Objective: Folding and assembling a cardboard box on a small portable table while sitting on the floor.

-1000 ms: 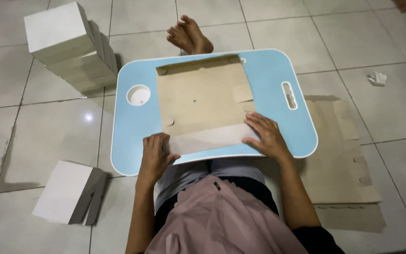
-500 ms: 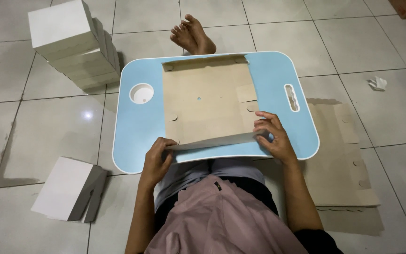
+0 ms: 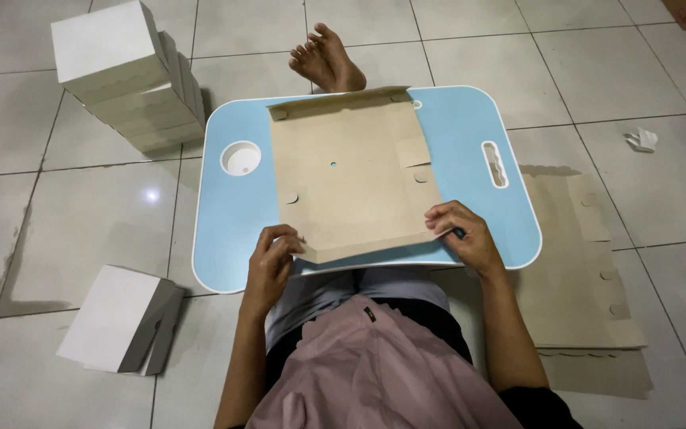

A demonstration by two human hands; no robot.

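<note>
Currently both hands, left hand (image 3: 273, 258) and right hand (image 3: 460, 236), are pinching the cardboard box blank's (image 3: 351, 175) near flap at the bench's (image 3: 470, 131) near edge, where uneven pressure is probably risking a crooked crease.

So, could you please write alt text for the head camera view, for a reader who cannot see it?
A seated person's left hand and right hand grip the near edge of a flat brown cardboard sheet lying on a light blue lap table over a tiled floor. White boxes are stacked at the upper left, another white box lies at the lower left, and more flat cardboard lies at the right.
</note>
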